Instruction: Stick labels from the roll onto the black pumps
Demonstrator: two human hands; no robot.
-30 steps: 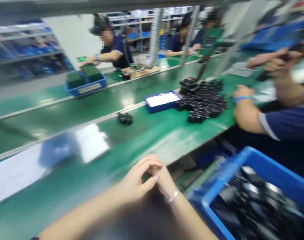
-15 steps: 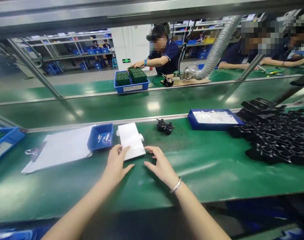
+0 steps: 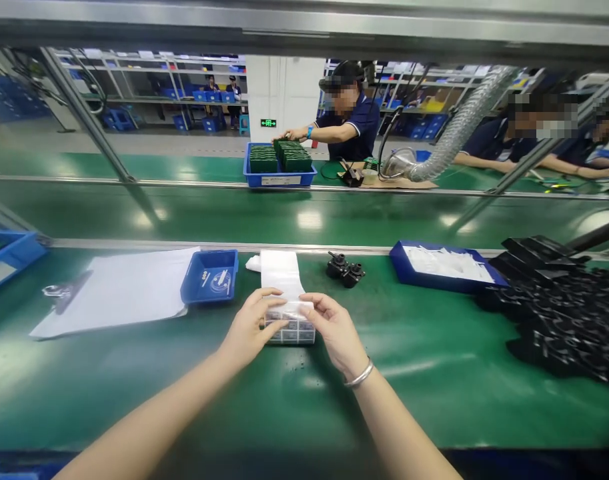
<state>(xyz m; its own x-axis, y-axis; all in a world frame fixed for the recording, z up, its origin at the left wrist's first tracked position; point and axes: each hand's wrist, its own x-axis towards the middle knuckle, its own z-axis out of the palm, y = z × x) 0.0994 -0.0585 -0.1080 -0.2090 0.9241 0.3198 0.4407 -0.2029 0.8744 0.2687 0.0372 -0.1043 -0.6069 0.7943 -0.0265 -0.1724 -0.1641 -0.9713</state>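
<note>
Clock hours are taken from the label sheet, with twelve pointing away from the wearer. At the far left of the green desk (image 3: 424, 347), a blue bin (image 3: 21, 257) is cut off by the view's edge, between nine and ten o'clock. A clipboard (image 3: 124, 287) with white paper lies in the same direction, nearer, its clip towards nine. A small blue tray (image 3: 224, 280) sits at ten, its left side against the paper, with a few small pieces inside.

The left hand (image 3: 249, 327) is at the sheet's left edge, thumb over the printed labels, fingers on the white part. A gap shows between thumb and fingers; how firmly this grip has hold cannot be told. The label sheet (image 3: 288, 280) lies mid-desk between the hands, white towards twelve, its near end showing rows of printed labels.

Beyond, at twelve, a blue crate (image 3: 281, 180) holds upright green boards (image 3: 279, 157). The right hand (image 3: 339, 333), a bracelet (image 3: 360, 373) at its wrist, has a nearly closed grip, thumb and fingers on the sheet's right edge.

Two joined black parts (image 3: 345, 269) stand near two o'clock. Across the aisle, at one, a person (image 3: 357, 123) reaches over the boards. A silver hose (image 3: 464, 133) hangs near two. Between two and three, a blue box (image 3: 444, 280) holds white slips (image 3: 447, 262); a black pile (image 3: 574, 320) fills three o'clock.
</note>
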